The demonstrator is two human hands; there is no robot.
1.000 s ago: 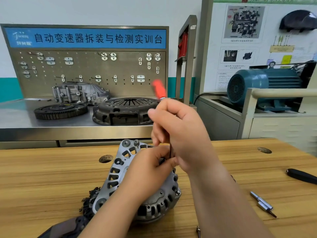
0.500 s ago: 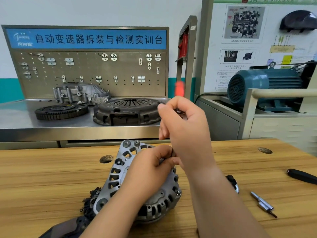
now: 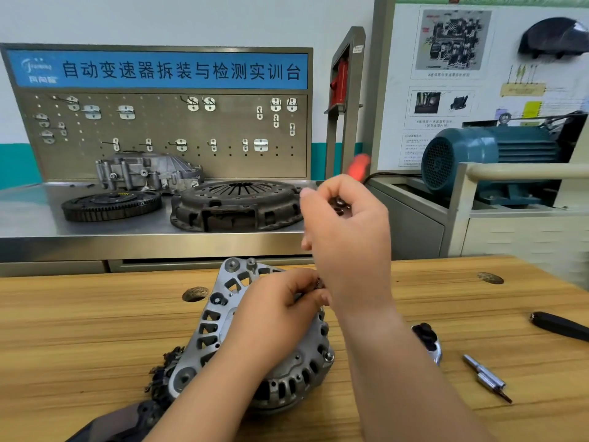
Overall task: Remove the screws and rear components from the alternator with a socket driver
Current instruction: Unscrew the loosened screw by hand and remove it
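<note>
A silver alternator (image 3: 220, 327) lies on the wooden workbench (image 3: 79, 339), its vented rear housing facing up. My left hand (image 3: 280, 307) rests on top of it, fingers curled around the lower tip of the driver at the housing. My right hand (image 3: 347, 237) grips the socket driver (image 3: 358, 167) above; only its blurred red handle end shows over my fingers. The shaft and the screw under it are hidden by both hands.
A small chrome part (image 3: 428, 341) sits just right of my right forearm. Two metal bits (image 3: 486, 376) and a black tool handle (image 3: 561, 325) lie further right. A dark object (image 3: 108, 424) lies at the bench's front left. Behind stand a steel bench with a clutch cover (image 3: 237, 204), and a blue motor (image 3: 484, 157).
The driver's red handle has swung from left to right above my right hand, which shifted right with it. My left hand has stayed on the alternator.
</note>
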